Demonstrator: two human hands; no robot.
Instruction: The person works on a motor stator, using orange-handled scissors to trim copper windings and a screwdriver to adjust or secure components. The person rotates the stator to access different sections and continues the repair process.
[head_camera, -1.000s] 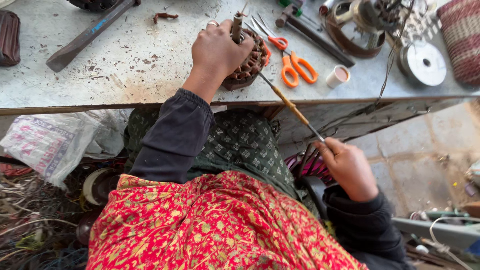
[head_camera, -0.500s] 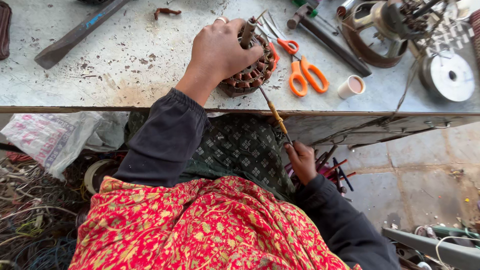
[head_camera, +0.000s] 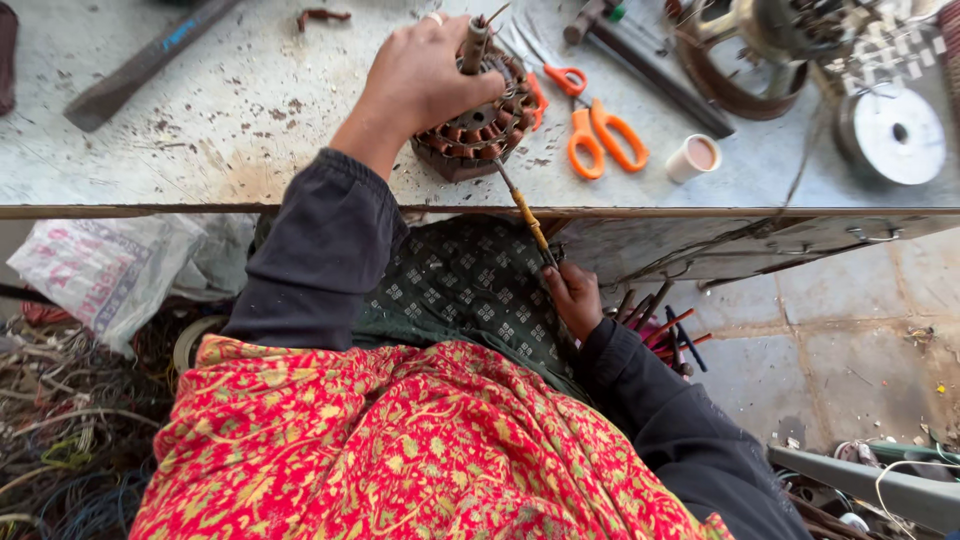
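Note:
My left hand (head_camera: 425, 80) grips a round motor stator (head_camera: 480, 130) with copper windings, which rests on the grey workbench (head_camera: 250, 130) near its front edge. A wooden-handled tool (head_camera: 472, 45) sticks up from the stator beside my fingers. A thin wire with a yellow sleeve (head_camera: 528, 218) runs from the stator down over the bench edge to my right hand (head_camera: 575, 297), which is closed on its lower end below the bench, in front of my lap.
Orange-handled scissors (head_camera: 600, 135), a small white cup (head_camera: 693, 158), a metal disc (head_camera: 890, 135), a motor housing (head_camera: 760, 50) and a dark bar (head_camera: 150, 62) lie on the bench. Tangled wires (head_camera: 60, 420) and a plastic bag (head_camera: 100, 270) sit on the floor at left.
My right hand has moved left and inward along the wire, closer to the bench edge. My left hand stays on the stator.

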